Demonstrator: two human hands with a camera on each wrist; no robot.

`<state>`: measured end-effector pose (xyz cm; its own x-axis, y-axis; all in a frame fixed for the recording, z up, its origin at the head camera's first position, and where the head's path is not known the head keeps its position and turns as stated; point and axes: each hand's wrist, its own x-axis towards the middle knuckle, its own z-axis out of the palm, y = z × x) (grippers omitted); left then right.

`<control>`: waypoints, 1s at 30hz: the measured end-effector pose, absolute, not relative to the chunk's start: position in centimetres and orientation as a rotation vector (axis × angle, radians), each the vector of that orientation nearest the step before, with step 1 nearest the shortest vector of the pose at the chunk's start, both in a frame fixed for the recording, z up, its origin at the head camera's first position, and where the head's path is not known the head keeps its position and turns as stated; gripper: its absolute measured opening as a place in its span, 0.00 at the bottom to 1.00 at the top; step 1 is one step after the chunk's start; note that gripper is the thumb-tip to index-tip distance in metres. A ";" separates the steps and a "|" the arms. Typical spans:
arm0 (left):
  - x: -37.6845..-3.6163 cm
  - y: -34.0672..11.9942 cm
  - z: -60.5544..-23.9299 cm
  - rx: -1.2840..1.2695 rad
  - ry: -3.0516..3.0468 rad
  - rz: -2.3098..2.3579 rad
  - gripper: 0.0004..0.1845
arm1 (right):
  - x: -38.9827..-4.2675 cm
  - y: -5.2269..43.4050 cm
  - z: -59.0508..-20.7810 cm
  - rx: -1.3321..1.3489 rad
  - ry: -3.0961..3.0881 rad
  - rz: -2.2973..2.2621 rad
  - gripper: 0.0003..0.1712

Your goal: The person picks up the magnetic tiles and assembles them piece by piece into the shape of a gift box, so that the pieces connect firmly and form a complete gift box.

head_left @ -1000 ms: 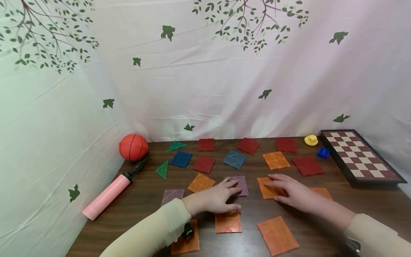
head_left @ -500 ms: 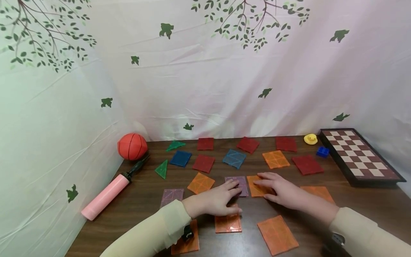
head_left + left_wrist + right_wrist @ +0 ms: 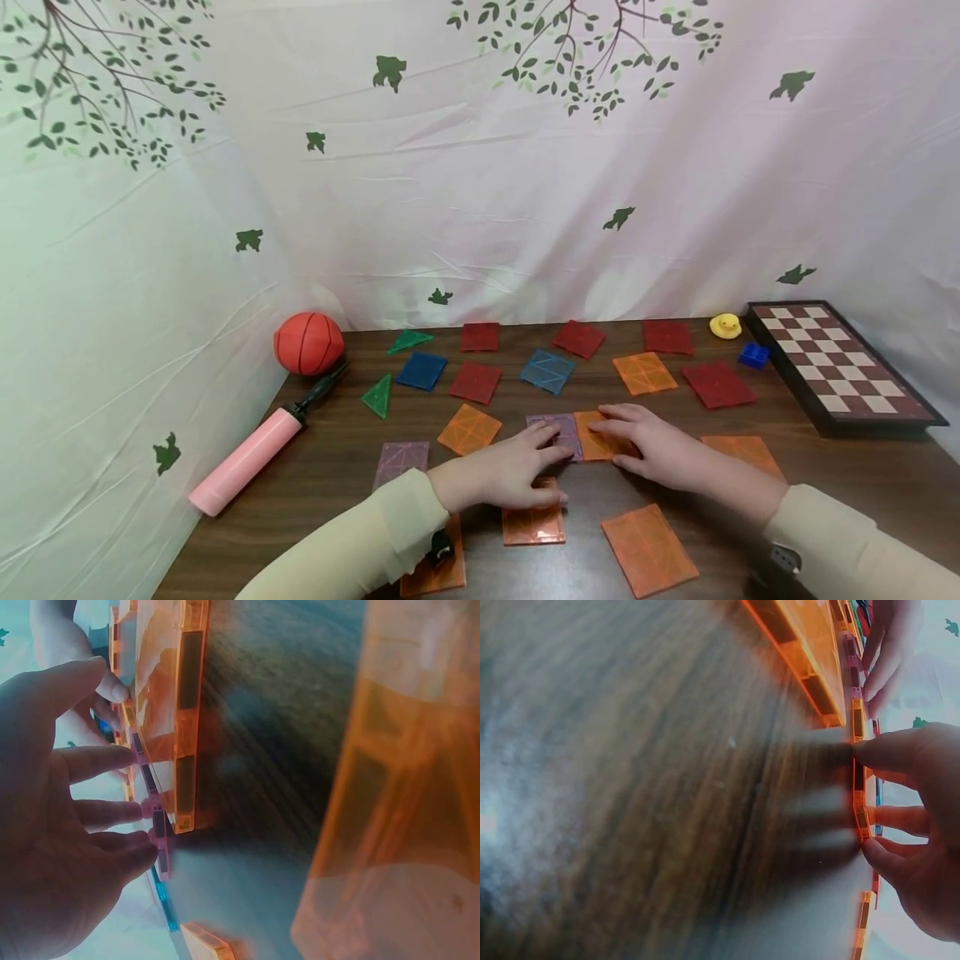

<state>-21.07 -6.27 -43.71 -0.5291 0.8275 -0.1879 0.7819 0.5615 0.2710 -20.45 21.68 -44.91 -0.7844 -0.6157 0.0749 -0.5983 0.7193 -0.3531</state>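
Flat left hand [image 3: 510, 475] presses purple tile [image 3: 558, 427]; right hand [image 3: 656, 450] presses orange tile [image 3: 596, 446].

front: tiles [image 3: 547, 371] crowd table | left: pump [image 3: 247, 458] | right: chessboard [image 3: 840, 367]

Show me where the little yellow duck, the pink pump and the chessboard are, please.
yellow duck [image 3: 725, 326], head view, on its body.
pink pump [image 3: 243, 460], head view, middle of the pink barrel.
chessboard [image 3: 840, 367], head view, on the checkered top.
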 end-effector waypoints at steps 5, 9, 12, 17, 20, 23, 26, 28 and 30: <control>-21.1 -6.3 -43.7 1.327 2.498 0.221 0.36 | -20.5 21.8 -45.0 -1.023 2.864 -0.587 0.28; -21.1 -6.4 -43.7 1.328 2.483 0.240 0.36 | -20.9 22.3 -44.8 -1.010 2.869 -0.647 0.25; -21.0 -6.4 -43.8 1.352 2.484 0.229 0.36 | -21.9 23.3 -44.4 -0.943 2.924 -0.702 0.22; -21.0 -6.4 -43.9 1.392 2.492 0.191 0.36 | -24.5 25.5 -44.0 -0.762 3.043 -0.674 0.22; -20.9 -6.4 -43.8 1.394 2.490 0.188 0.36 | -25.8 26.4 -44.4 -0.713 3.045 -0.624 0.22; -20.9 -6.3 -43.7 1.390 2.484 0.189 0.36 | -26.5 26.6 -45.0 -0.706 3.023 -0.592 0.22; -21.0 -6.2 -43.5 1.397 2.481 0.185 0.35 | -26.7 26.2 -45.3 -0.726 3.019 -0.583 0.20; -21.1 -6.2 -43.5 1.398 2.480 0.181 0.35 | -26.6 25.6 -45.3 -0.754 3.027 -0.592 0.19; -21.1 -6.2 -43.4 1.400 2.483 0.176 0.35 | -26.5 24.9 -45.2 -0.788 3.024 -0.601 0.19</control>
<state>-21.15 -6.22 -43.39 -0.4886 0.8525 -0.1859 0.8177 0.5217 0.2433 -26.47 24.86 -45.16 -0.8765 -0.4628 0.1325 -0.4783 0.8060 -0.3486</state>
